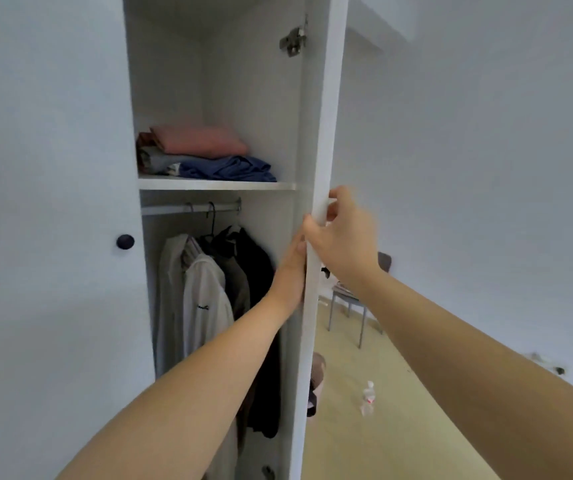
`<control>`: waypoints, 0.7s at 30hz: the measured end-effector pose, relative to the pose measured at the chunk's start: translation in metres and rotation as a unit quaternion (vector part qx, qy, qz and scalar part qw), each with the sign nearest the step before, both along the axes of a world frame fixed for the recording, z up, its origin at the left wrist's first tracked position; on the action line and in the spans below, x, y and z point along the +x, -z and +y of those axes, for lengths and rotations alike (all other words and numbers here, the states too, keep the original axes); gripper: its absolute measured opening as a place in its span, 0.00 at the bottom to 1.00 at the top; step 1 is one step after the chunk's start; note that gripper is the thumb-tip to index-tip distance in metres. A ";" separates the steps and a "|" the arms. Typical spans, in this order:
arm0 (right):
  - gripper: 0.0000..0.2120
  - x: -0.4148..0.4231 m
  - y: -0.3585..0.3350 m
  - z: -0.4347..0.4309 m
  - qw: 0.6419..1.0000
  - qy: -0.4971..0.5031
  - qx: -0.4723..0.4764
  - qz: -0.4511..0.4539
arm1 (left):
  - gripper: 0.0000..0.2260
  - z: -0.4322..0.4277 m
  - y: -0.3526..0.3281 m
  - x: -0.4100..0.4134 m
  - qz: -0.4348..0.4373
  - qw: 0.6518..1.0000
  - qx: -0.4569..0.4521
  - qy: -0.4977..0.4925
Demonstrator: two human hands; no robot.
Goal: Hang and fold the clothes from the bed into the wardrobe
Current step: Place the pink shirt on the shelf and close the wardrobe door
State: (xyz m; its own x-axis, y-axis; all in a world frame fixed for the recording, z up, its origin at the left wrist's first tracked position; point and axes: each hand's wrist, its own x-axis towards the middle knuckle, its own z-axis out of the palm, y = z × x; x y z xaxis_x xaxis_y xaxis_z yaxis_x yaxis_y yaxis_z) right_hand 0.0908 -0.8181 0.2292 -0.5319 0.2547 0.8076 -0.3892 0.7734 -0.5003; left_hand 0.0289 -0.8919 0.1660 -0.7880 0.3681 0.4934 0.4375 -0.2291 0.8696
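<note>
Wardrobe (250,98) open: the shelf (216,185) holds the folded clothes (205,155), a pink, grey and blue pile at its left end. Jackets (222,289) hang on the rail (174,210) below. Right hand (344,237) grip curls round the door (323,133) edge; left hand (290,271) lies flat, fingers straight, on the door's inner face.

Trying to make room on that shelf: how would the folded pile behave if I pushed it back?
The pile is soft cloth, so it would probably bunch and slump rather than slide as one block. The pink piece on top may shift off. The blue one looks rumpled at the shelf front, so it likely crumples first.
</note>
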 end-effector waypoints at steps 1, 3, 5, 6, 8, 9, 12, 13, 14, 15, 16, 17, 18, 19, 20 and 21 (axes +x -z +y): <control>0.18 -0.004 0.003 -0.016 1.000 -0.013 0.000 -0.001 | 0.19 -0.019 0.003 0.003 -0.022 1.000 0.001 -0.020; 0.18 -0.013 0.010 -0.047 0.999 -0.039 -0.006 0.004 | 0.19 -0.055 0.015 0.005 -0.060 0.997 0.011 -0.048; 0.17 -0.022 0.016 -0.070 0.998 -0.063 -0.008 -0.003 | 0.18 -0.087 0.025 0.008 -0.092 0.993 0.025 -0.063; 0.16 -0.027 0.018 -0.080 0.997 -0.075 -0.003 -0.012 | 0.15 -0.100 0.027 0.010 -0.098 0.992 0.026 -0.081; 0.14 -0.038 0.020 -0.098 0.995 -0.091 0.010 -0.024 | 0.06 -0.125 0.030 0.010 -0.055 0.983 -0.012 -0.176; 0.13 -0.044 0.020 -0.106 0.995 -0.099 0.014 -0.023 | 0.05 -0.137 0.034 0.008 -0.017 0.971 -0.041 -0.237; 0.12 -0.067 0.020 -0.127 0.992 -0.121 0.019 -0.003 | 0.12 -0.168 0.044 0.001 0.055 0.911 -0.086 -0.400; 0.13 -0.076 0.020 -0.133 0.992 -0.120 0.035 0.005 | 0.14 -0.176 0.047 -0.004 0.082 0.879 -0.114 -0.456; 0.13 -0.086 0.022 -0.138 0.991 -0.120 0.052 0.012 | 0.16 -0.184 0.050 -0.009 0.110 0.841 -0.149 -0.508; 0.13 -0.093 0.024 -0.142 0.991 -0.120 0.065 0.015 | 0.20 -0.190 0.052 -0.016 0.136 0.807 -0.175 -0.547; 0.14 -0.100 0.027 -0.146 0.990 -0.120 0.075 0.018 | 0.25 -0.196 0.051 -0.023 0.148 0.777 -0.202 -0.578; 0.14 -0.107 0.030 -0.148 0.989 -0.117 0.085 0.027 | 0.31 -0.202 0.049 -0.031 0.150 0.751 -0.224 -0.602; 0.15 -0.113 0.034 -0.151 0.989 -0.112 0.093 0.039 | 0.36 -0.209 0.048 -0.038 0.147 0.732 -0.250 -0.617; 0.16 -0.116 0.037 -0.151 0.988 -0.106 0.100 0.053 | 0.39 -0.215 0.047 -0.043 0.146 0.721 -0.277 -0.619; 0.18 -0.123 0.039 -0.153 0.986 -0.109 0.108 0.062 | 0.41 -0.221 0.048 -0.051 0.145 0.714 -0.300 -0.615; 0.19 -0.129 0.039 -0.154 0.984 -0.113 0.118 0.064 | 0.43 -0.225 0.049 -0.057 0.145 0.715 -0.317 -0.605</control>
State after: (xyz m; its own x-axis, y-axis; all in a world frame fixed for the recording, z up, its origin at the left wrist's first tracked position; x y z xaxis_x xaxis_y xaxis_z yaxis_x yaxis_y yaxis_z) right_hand -0.0384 -0.9724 0.1900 -0.4433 -0.0617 0.8942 -0.6126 0.7492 -0.2520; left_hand -0.0285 -1.1164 0.1170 -0.6172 -0.2751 0.7372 0.1643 0.8711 0.4627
